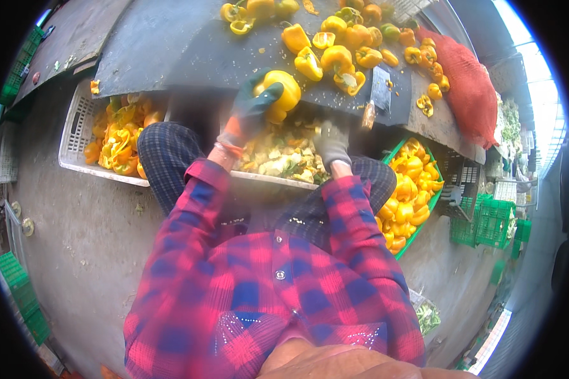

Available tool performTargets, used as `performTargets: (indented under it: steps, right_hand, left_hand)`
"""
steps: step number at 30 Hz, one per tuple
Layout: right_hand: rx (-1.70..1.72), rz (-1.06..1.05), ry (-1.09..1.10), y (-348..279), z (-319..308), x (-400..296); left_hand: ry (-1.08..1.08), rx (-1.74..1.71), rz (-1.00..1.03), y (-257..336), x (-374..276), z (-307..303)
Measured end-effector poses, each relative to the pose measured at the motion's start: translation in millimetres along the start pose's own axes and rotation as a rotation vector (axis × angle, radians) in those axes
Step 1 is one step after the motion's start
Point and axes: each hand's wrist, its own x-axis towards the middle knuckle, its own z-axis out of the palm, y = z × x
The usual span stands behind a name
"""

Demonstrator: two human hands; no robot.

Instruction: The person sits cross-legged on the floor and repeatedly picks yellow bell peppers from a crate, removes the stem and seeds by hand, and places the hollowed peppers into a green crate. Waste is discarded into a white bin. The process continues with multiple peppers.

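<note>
My left hand, in a dark green and orange glove, grips a whole yellow bell pepper at the table's near edge. Lower and to the right is my right hand in a grey glove, over a white crate of pepper cores and trimmings between my knees. That hand is blurred, its fingers curled; whether it holds something small is unclear. A cleaver with a wooden handle lies on the dark table mat, its handle jutting over the edge. Whole and cut yellow peppers lie beyond it.
At left stands a white crate of cut yellow peppers. A green crate at right holds more pepper pieces. A full red mesh sack rests on the table's right side. Green crates stand farther right.
</note>
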Motion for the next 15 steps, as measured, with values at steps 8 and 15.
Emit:
performTargets:
  steps: [8, 15]
  right_hand:
    - [0.626, -0.075, 0.093, -45.8, -101.5, 60.3]
    - [0.063, -0.011, -0.355, -107.7, -130.5, 148.4]
  left_hand:
    - [0.297, 0.360, 0.094, 36.6, 73.6, -117.4]
    - [0.510, 1.302, 0.568, 32.5, 68.9, -135.1]
